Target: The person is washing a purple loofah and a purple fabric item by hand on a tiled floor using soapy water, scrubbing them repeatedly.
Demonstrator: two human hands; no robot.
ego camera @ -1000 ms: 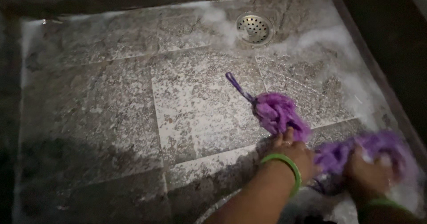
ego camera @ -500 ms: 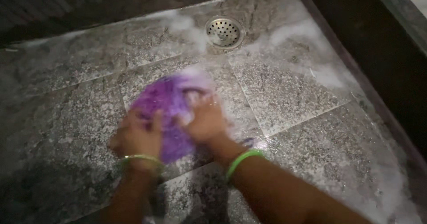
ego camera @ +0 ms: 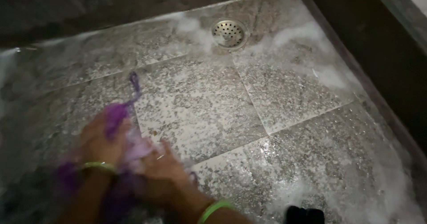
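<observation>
Both hands low-left in frame, pressed on a purple mesh scrubber (ego camera: 116, 117) that lies on the wet tiled floor (ego camera: 284, 95). Left hand (ego camera: 101, 140) sits on top of the scrubber's upper part, fingers curled over it, gripping mesh; green bangle (ego camera: 98, 166) at the wrist. Right hand (ego camera: 167, 173) just beside it, touching, palm down w/ fingers spread on the pale sudsy part of the scrubber; a 2nd green bangle (ego camera: 214, 208) on that wrist. Heavy motion blur on hands + scrubber, so exact finger hold is hard to tell. Scrubber's purple cord loop (ego camera: 134, 82) sticks up-right from the bundle, lying on the tile. More purple mesh shows dark under the left forearm. Floor = speckled grey-brown stone tiles w/ pale grout lines, wet, foam patches (ego camera: 311, 33) along the far and right edges. Round perforated metal drain (ego camera: 229, 34) at top centre, well apart from the hands, foam next to it. Dark raised kerb (ego camera: 356, 50) runs along the right side. Small dark object (ego camera: 304, 215) at bottom edge, unclear what.
</observation>
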